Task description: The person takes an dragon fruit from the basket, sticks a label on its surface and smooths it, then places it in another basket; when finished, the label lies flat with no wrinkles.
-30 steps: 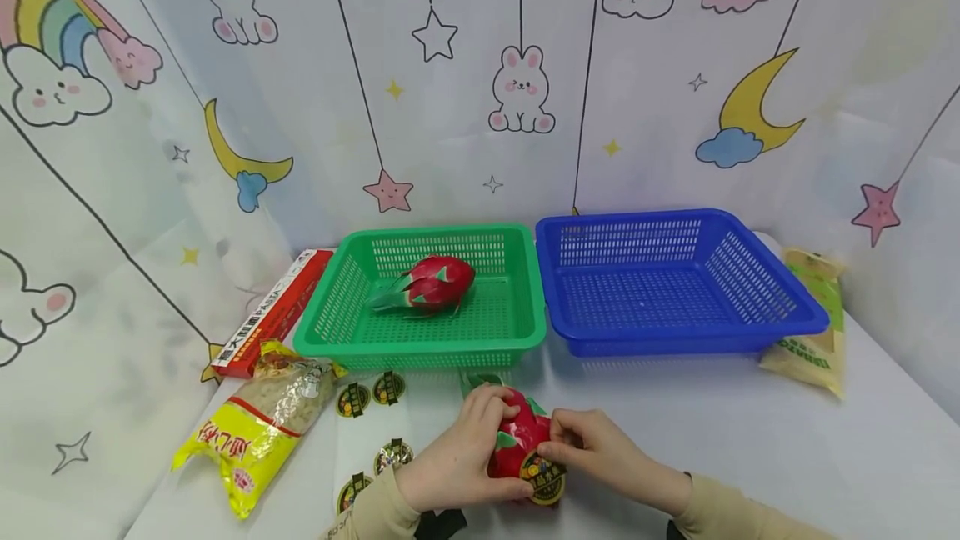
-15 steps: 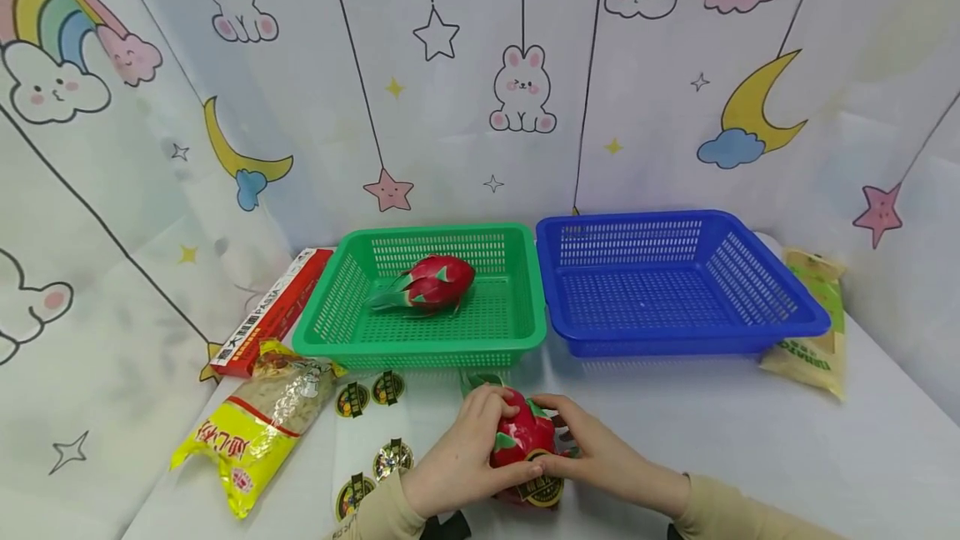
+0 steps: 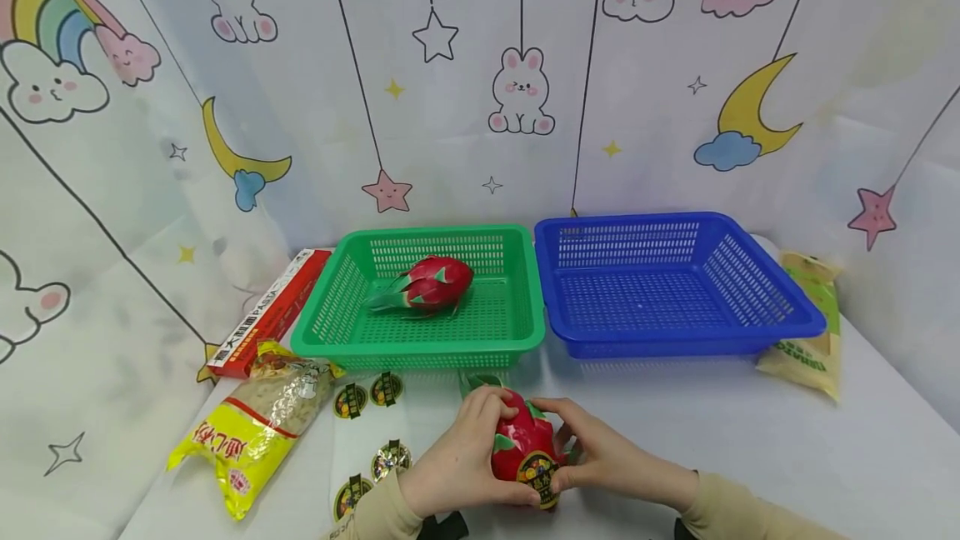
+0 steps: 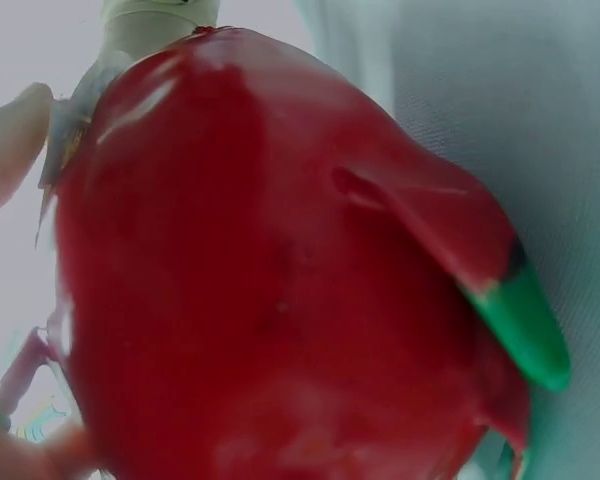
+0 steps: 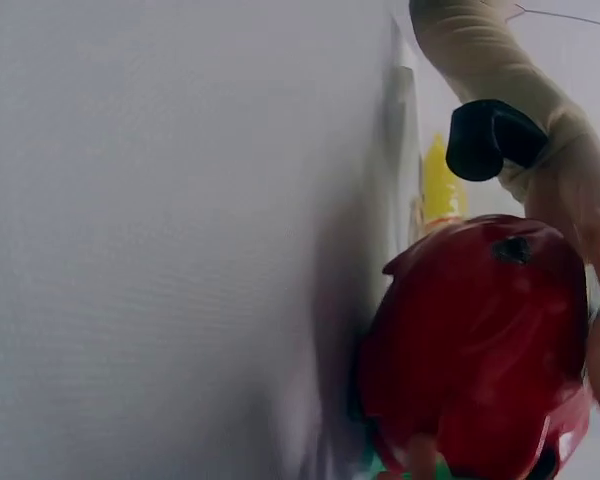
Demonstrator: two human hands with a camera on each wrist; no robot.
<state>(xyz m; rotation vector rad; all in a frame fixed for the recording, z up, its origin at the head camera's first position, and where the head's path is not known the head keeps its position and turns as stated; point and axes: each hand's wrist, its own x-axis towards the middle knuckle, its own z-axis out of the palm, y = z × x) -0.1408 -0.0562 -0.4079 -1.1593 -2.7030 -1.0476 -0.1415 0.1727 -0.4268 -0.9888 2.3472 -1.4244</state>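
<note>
A red dragon fruit (image 3: 519,440) with green-tipped scales lies on the white table between both hands. On its near side is a round black-and-gold sticker (image 3: 537,473). My left hand (image 3: 453,465) grips the fruit from the left, fingers over the top and thumb by the sticker. From the right, my right hand (image 3: 607,457) holds it with curved fingers, its thumb at the sticker's right edge. The fruit's smooth skin (image 4: 260,250) fills most of the left wrist view. In the right wrist view, a dark spot marks one end of the fruit (image 5: 480,330).
Behind the hands stands a green basket (image 3: 420,348) holding another dragon fruit (image 3: 438,283), beside a blue basket (image 3: 690,340). At left lie a sheet of stickers (image 3: 367,432), a yellow snack bag (image 3: 255,432) and a red pasta box (image 3: 273,311). Another bag (image 3: 810,340) lies far right.
The right hand has gone from pinching at the sticker's upper edge to spreading round the fruit's right side. Its thumb has shifted right, off the sticker's middle. The left hand stays in place.
</note>
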